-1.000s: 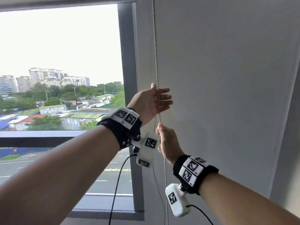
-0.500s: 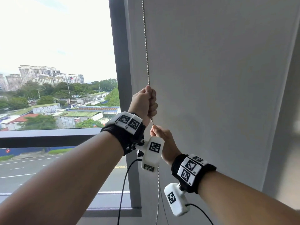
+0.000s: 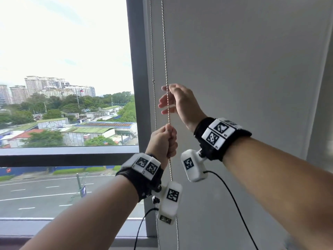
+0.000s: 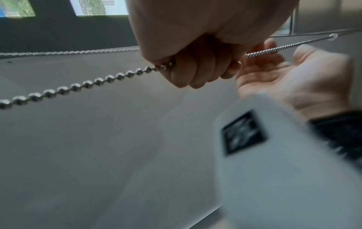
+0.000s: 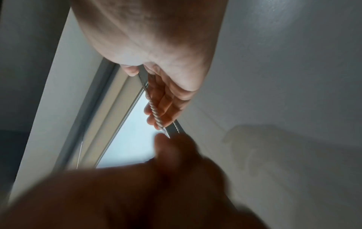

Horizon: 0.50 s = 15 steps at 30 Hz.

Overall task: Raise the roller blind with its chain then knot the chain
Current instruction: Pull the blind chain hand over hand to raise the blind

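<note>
A metal bead chain (image 3: 167, 73) hangs in two strands beside the window frame; the blind itself is out of the head view. My left hand (image 3: 164, 141) is a fist gripping the front strand, and the beads (image 4: 78, 86) run out of that fist (image 4: 195, 69) in the left wrist view. My right hand (image 3: 171, 100) is just above it, fingers spread and fairly straight around the same strand. The chain (image 5: 154, 114) lies across those fingers (image 5: 164, 105) without being gripped. The second strand (image 3: 153, 78) hangs free to the left.
A grey vertical window post (image 3: 137, 87) stands left of the chain, with a horizontal rail (image 3: 63, 156) across the glass. A plain white wall (image 3: 252, 78) fills the right side. Black cables (image 3: 234, 204) hang from both wrist cameras.
My left hand closed on the chain and pulled it down. My right hand let go below, rose past the left hand and now sits open above it.
</note>
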Available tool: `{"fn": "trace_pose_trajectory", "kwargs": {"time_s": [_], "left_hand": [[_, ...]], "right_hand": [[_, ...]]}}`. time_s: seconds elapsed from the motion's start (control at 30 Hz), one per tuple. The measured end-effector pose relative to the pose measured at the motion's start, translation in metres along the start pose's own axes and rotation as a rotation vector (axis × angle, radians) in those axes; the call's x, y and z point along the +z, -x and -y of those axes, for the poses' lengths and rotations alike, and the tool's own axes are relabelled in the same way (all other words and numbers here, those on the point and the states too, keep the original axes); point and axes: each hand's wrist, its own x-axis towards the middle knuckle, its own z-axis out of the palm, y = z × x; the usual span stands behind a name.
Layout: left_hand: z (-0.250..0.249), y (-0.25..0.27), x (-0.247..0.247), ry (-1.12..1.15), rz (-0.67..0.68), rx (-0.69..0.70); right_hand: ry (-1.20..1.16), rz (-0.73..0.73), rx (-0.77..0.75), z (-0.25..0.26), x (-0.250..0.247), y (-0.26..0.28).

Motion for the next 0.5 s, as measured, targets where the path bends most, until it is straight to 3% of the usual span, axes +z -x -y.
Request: {"fn": "trace_pose_trajectory", "kwargs": {"time_s": [0.27,0.5], "left_hand": [[0.056,0.024,-0.015,-0.093,-0.044,-0.158],[0.048,0.031,-0.021,-0.114,0.010,-0.197]], "right_hand": [[-0.213,0.007,0.163,0.010,0.018,-0.003],[-0.271,-0.047,0.184,0.005,0.023,0.003]]}}
